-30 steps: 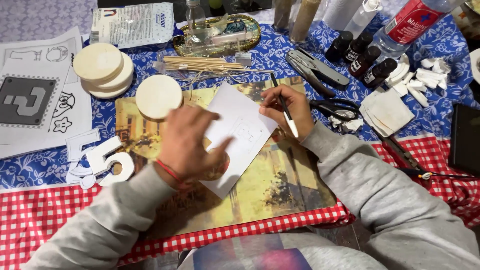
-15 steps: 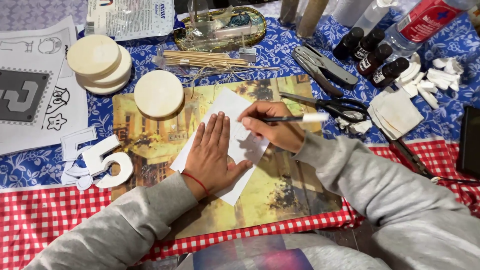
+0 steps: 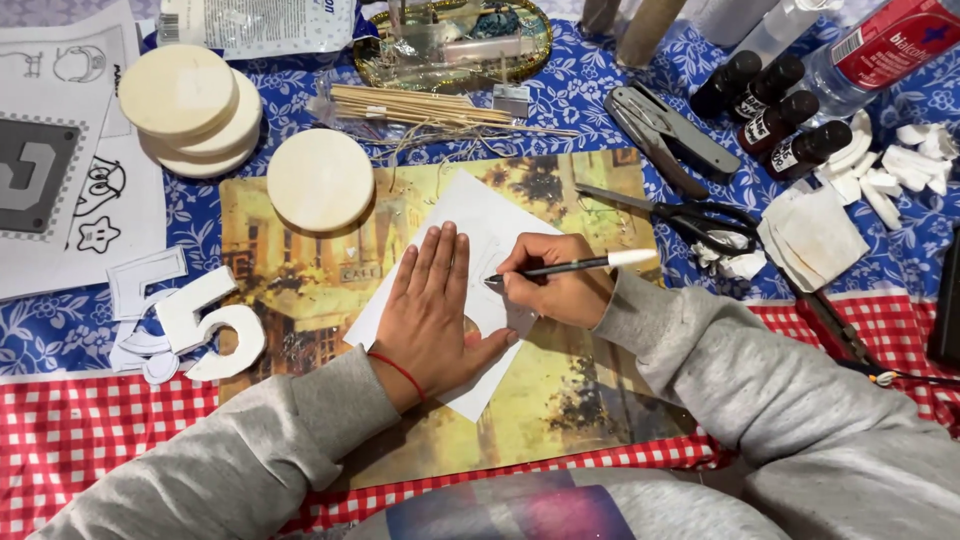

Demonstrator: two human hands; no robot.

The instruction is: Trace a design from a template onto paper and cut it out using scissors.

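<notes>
My left hand lies flat, fingers together, on a white sheet of paper that rests on a yellow painted placemat. My right hand grips a dark pencil with a white end, its tip touching the paper just right of my left fingers. A round wooden disc sits on the mat's upper left corner.
A stack of wooden discs, a white cut-out number five and printed sheets lie at left. Wooden sticks, a glass tray, pliers, black scissors, small dark bottles and white scraps lie at the back and right.
My left hand has flattened onto the paper and steadied it. My right hand has swung the pencil from upright to nearly level and brought its tip down to the sheet.
</notes>
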